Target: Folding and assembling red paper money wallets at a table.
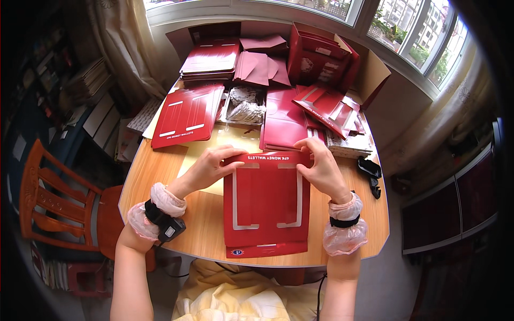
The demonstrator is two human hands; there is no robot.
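Note:
A flat red card sheet lies on the near part of the wooden table, long side toward me. White strips run in a bracket shape down both its sides, and a line of white print crosses its far edge. My left hand pinches the far left corner between thumb and fingers. At the far right corner, my right hand grips the sheet the same way. A second red layer shows below the near edge. Both wrists wear pale pink cuffs with black straps.
Similar red cards form a fanned stack at left. Farther back are a metal tray of crumpled whitish strips, pink-red envelopes and a red box. Clear-windowed packs lie right, above a black object. A wooden chair stands left.

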